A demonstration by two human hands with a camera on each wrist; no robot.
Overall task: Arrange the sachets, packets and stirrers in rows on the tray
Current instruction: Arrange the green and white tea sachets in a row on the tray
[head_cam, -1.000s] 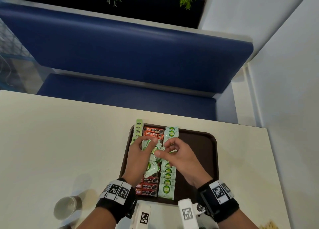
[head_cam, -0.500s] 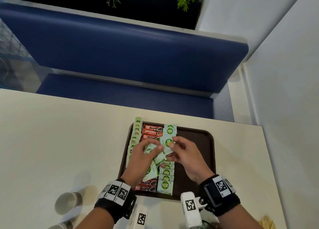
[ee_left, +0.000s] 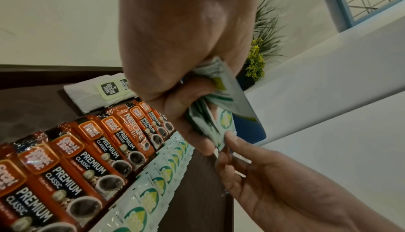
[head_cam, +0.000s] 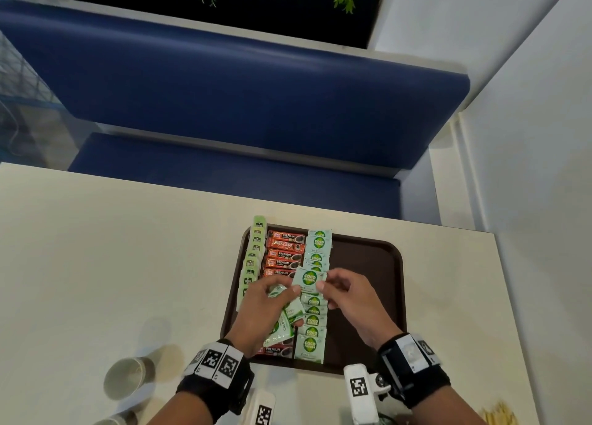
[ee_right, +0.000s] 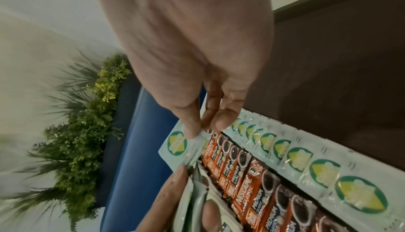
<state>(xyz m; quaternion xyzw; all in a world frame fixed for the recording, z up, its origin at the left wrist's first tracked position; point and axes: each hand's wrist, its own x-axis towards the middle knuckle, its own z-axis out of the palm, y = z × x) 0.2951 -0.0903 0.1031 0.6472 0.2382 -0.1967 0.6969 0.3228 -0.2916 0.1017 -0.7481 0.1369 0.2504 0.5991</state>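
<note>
A dark brown tray (head_cam: 368, 264) lies on the cream table. It holds three rows: pale green tea tags (head_cam: 254, 258) at the left, orange coffee sticks (head_cam: 285, 251) in the middle, mint coco sugar sachets (head_cam: 315, 325) beside them. My left hand (head_cam: 266, 309) grips a bundle of mint sachets (head_cam: 285, 319) above the coffee row; this bundle (ee_left: 214, 107) fans out from its fingers in the left wrist view. My right hand (head_cam: 346, 299) pinches one coco sachet (head_cam: 309, 279) by its edge, held above the sachet row; the same sachet (ee_right: 181, 147) shows in the right wrist view.
Paper cups (head_cam: 126, 378) lie on the table at the near left. A pile of pale stirrers (head_cam: 499, 416) shows at the near right corner. The tray's right half (head_cam: 378, 296) is bare. A blue bench (head_cam: 224, 98) runs behind the table.
Both hands have drawn back toward me along the rows. My right hand has pulled one coco sachet out of the left hand's bundle and now holds it apart.
</note>
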